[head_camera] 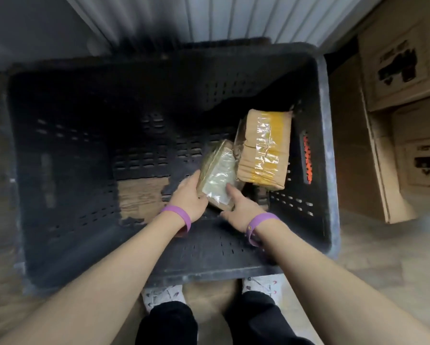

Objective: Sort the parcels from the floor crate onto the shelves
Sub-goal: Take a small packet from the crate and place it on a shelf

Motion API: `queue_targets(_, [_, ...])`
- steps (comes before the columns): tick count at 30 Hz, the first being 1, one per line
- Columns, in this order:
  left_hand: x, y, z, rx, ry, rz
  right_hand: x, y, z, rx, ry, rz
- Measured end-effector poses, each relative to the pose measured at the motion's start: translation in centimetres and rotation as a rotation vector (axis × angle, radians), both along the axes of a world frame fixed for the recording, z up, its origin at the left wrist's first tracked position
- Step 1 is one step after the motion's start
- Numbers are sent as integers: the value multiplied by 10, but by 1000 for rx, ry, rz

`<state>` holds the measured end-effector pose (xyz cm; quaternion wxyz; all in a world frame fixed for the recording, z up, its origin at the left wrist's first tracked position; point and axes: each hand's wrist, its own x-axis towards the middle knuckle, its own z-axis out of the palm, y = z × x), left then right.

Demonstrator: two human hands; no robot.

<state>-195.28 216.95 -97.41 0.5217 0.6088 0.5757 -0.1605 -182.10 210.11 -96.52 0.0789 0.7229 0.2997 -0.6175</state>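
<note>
**SMALL PARCEL GRIPPED IN FLOOR CRATE**

Head view, looking straight down into a black perforated crate (329, 170) standing on the floor (373, 257).

Inside, at the right end of the crate, two parcels:
- First, the small parcel (220, 170), wrapped in clear film, tilted up on edge and touching its neighbour.
- Second, the large parcel (263, 150), in brown paper with a yellow tape band and clear tape over it, propped against the right wall of the crate.

Hand positions:
- On the left edge of the small parcel, the left hand (189, 195), with one of the fingers stretched along that edge and the others hidden beneath; gripping.
- At the near right corner of the same parcel, the right hand (241, 207), with one of the fingers laid flat on the clear top face, the thumb jutting out below the near corner, and the others hidden underneath; gripping.
- Cannot tell whether the small parcel is lifted clear of the crate bottom.

Also in view:
- On each wrist, a purple wristband (177, 215).
- On the crate bottom, left of the hands, a brown patch (139, 195); material not discernible.
- In the handle slot of the right wall, an orange marking (307, 158).
- Right of the crate, stacked cardboard boxes (393, 58) with dark prints.
- Beyond the far rim, a white ribbed panel (233, 16).
- At the near rim, two pale shoes (162, 295) below dark trouser legs.
</note>
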Motion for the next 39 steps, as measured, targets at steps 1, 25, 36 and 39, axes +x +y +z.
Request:
queue_targets(1, [4,2,-9,-32,-21,24,1,3,-8,-4,17,-19])
queue_targets(25, [-90,-8,309,-98,-102,512,-72,8,297,230,182,-164])
queue_targets(36, [-101,6,598,173,-277,644,-70,42,590,595,111,-267])
queue_targets(39, [-103,24,658,295,-314,693,-72,60,651,714,119,-303])
